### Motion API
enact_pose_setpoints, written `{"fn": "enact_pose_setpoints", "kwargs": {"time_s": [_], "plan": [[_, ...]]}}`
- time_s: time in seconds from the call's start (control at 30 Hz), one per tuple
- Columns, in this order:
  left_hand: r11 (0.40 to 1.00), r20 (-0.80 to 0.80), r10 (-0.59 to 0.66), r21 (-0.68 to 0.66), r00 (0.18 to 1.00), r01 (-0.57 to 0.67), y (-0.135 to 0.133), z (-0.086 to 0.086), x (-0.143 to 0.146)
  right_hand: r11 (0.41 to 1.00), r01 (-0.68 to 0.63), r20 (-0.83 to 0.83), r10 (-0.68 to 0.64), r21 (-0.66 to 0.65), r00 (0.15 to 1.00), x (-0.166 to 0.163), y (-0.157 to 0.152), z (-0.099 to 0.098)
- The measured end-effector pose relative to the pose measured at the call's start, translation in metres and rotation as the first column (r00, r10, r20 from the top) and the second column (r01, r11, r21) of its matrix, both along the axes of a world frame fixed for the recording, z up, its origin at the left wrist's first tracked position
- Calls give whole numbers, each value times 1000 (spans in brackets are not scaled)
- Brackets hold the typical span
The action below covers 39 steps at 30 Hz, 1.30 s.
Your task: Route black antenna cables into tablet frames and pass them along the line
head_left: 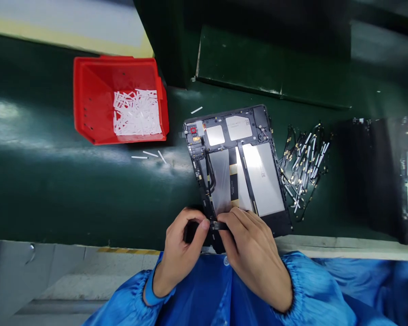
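Observation:
An opened tablet, its inside facing up, lies tilted on the green bench in front of me. It shows silver battery panels, a black-and-gold ribbon cable and a circuit board along the top. My right hand reaches over the tablet's lower edge, thumb and forefinger pinching a short black strip. At the lower left corner, my left hand has its thumb and forefinger brought together beside the strip's left end. What lies between those left fingertips is too small to make out.
A red bin holds many small white strips; a few loose strips lie near it. Right of the tablet is a pile of thin black cables with white pieces. More dark devices sit farther right. A green ledge runs behind.

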State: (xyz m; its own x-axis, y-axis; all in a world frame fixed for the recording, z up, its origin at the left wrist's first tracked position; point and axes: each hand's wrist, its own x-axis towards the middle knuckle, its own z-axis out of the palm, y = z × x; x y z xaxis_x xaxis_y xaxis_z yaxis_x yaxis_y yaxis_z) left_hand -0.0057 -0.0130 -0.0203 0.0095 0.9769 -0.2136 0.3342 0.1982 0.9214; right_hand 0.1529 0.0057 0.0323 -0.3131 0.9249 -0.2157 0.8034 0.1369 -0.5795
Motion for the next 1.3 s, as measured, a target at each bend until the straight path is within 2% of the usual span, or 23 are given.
{"fn": "enact_pose_setpoints", "kwargs": {"time_s": [0.23,0.43,0.57,0.7,0.8,0.87,0.93,1.03,1.13,1.23,1.3], "plan": [[999,18,38,-4,999,-38,-4,0,6,999,16,-12,-16,49,1000,-1,0,0],[997,-72,-9,81,997,15,-2,-1,3,998,10,-33,-8,55,999,0,0,-1],[999,-15,-45,29,999,45,2,1,-2,998,-18,-39,20,62,999,4,0,-2],[996,90,-19,-81,996,26,3,2,-2,996,-75,-51,73,-48,996,9,6,6],[992,122,3,-128,993,13,4,4,-3,968,-132,-200,89,-212,976,10,11,15],[989,157,-7,-148,988,30,4,6,-6,944,-188,-257,117,-271,959,8,10,17],[979,226,-37,-188,973,81,3,9,-13,953,-190,-202,143,-236,969,5,7,14],[937,324,-120,-275,938,214,-3,14,-22,993,-108,-72,104,-48,992,3,0,4],[888,294,-217,-335,931,313,-12,16,-27,991,-57,-14,59,123,998,3,-3,-5],[873,244,-258,-356,935,334,-19,15,-27,985,-63,-17,67,161,998,4,-3,-10],[872,244,-239,-372,940,318,-21,14,-26,989,-73,-124,89,131,988,6,-2,-11]]}}
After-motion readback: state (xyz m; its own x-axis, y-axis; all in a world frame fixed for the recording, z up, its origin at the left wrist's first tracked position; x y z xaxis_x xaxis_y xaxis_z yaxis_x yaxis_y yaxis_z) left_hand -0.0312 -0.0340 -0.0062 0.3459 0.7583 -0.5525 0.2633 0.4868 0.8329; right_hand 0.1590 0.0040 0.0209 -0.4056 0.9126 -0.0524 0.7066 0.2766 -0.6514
